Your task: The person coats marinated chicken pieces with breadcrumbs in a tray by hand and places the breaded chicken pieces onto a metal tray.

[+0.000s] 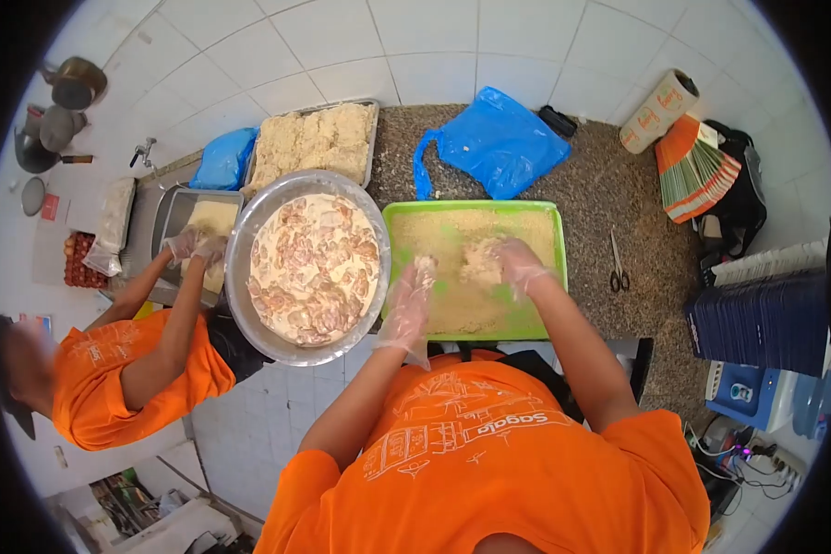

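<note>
Both of my hands are in clear plastic gloves over a green tray [563, 277] spread with pale crumbs. My left hand [414, 300] is at the tray's left side, crumbs stuck to its fingertips; its finger pose is blurred. At the right, my right hand [517, 263] touches a crumb-covered piece [480, 263], and motion blurs its fingers, so I cannot tell whether they grip it. Just left of the tray stands a large metal bowl [240, 277] of raw meat pieces [314, 263] in a creamy liquid.
A co-worker [143, 369] works at a metal tray [180, 203] on the left. Behind the bowl lies a tray of breaded pieces [314, 143]. Blue bags [499, 143], scissors [617, 263], a plastic roll [660, 111] and orange-edged packets [697, 171] lie on the counter.
</note>
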The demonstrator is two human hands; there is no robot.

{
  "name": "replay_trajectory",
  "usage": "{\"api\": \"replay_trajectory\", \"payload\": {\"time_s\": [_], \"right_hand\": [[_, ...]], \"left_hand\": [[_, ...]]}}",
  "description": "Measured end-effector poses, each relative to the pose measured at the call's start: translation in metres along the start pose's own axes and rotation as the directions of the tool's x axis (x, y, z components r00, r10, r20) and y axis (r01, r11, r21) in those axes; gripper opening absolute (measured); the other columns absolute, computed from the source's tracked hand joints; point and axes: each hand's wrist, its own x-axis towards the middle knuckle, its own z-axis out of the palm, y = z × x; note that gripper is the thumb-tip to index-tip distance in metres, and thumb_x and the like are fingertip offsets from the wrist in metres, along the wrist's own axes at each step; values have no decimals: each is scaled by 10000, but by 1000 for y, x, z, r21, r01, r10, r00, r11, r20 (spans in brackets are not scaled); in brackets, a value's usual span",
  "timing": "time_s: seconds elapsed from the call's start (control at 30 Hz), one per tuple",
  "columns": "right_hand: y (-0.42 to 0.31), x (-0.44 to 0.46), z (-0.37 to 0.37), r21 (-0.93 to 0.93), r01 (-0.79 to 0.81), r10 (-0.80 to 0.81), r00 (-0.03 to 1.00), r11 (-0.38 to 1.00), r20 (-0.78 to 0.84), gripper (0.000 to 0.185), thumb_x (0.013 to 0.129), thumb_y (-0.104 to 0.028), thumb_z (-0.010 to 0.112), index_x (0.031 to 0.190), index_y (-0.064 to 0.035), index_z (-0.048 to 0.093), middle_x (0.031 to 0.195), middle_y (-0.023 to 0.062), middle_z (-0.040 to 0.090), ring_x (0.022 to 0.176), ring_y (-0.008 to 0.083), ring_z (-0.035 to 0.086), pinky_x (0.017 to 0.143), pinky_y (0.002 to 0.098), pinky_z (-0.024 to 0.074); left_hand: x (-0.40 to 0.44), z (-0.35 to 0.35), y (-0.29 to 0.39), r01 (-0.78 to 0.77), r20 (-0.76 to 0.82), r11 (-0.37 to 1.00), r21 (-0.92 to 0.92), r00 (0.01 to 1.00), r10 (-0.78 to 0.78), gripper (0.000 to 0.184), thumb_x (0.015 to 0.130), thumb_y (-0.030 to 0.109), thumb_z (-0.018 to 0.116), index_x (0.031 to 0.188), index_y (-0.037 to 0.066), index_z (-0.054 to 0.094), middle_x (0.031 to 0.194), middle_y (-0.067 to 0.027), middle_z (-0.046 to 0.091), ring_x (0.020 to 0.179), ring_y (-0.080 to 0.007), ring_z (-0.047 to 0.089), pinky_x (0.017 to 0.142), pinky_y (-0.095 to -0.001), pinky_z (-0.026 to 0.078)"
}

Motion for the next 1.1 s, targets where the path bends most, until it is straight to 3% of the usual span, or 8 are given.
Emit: {"api": "replay_trajectory", "payload": {"time_s": [0.07, 0.17, 0.33, 0.6, 0.63, 0.7, 0.9, 1.1], "right_hand": [[-41, 20, -24, 465, -616, 590, 776, 636, 222, 281, 975, -195, 588, 1151, 15, 650, 1022, 108, 707, 819, 242, 697, 715, 357, 571], [-134, 70, -26, 785, -516, 471, 818, 344, 331, 243, 1000, -161, 552, 1145, 14, 640, 1014, 116, 700, 907, 265, 710, 805, 397, 606], [-185, 224, 8, 764, -339, 129, 938, 548, 323, 253, 953, -61, 577, 1182, 37, 619, 1090, 164, 701, 975, 241, 693, 807, 371, 586], [-230, 442, 105, -14, -45, 47, 978, 999, 205, 375, 868, -15, 683, 1224, 23, 572, 1112, 155, 694, 982, 279, 702, 825, 395, 580], [-235, 453, 113, -7, -39, 39, 979, 999, 201, 375, 868, -15, 683, 1224, 23, 572, 1112, 155, 694, 982, 279, 702, 825, 395, 580], [-238, 469, 128, -667, 55, -74, 997, 743, -1, 420, 862, -138, 696, 1225, 32, 570, 1143, 207, 693, 1079, 339, 674, 900, 420, 541], [-174, 444, 186, -841, 390, -452, 869, 374, 202, 680, 977, -445, 522, 1477, 6, 431, 1277, 246, 642, 1257, 394, 575, 1011, 453, 491], [-302, 382, 132, -587, 296, -213, 955, 754, 207, 860, 985, -597, 456, 1542, 36, 285, 1165, 298, 668, 1109, 417, 655, 943, 471, 515]], "left_hand": [[-5, -16, -14, -210, -87, 899, -384, 978, 192, 570, 1072, 431, 411, 1483, 37, 404, 1463, -174, 528, 1351, -288, 504, 1120, -384, 384], [-26, -62, 28, 11, -72, 959, -284, 997, -32, 623, 1055, 517, 435, 1436, 25, 464, 1370, -151, 605, 1284, -269, 556, 1086, -377, 412], [-68, -119, 56, 77, -207, 817, -572, 950, -235, 632, 1023, 549, 502, 1351, 10, 536, 1237, -139, 661, 1203, -250, 598, 1026, -391, 452], [-110, -182, 11, -60, -392, 764, -642, 882, -260, 566, 1036, 503, 513, 1322, 15, 541, 1215, -146, 670, 1130, -223, 626, 1026, -368, 460], [-111, -189, 5, -77, -413, 758, -648, 872, -265, 545, 1038, 489, 516, 1305, 15, 548, 1200, -144, 674, 1125, -219, 628, 1019, -361, 464], [-111, -200, -7, -71, -398, 740, -669, 875, -275, 537, 1039, 483, 517, 1295, 12, 552, 1195, -143, 675, 1120, -218, 628, 1019, -360, 463], [-100, -205, -22, -44, -392, 766, -641, 877, -277, 532, 1036, 475, 530, 1279, 3, 560, 1163, -129, 690, 1094, -202, 627, 1003, -357, 466], [-95, -197, -19, -69, -399, 804, -591, 891, -217, 419, 1044, 394, 560, 1242, 27, 596, 1168, -103, 690, 1100, -181, 616, 1014, -343, 453]]}}
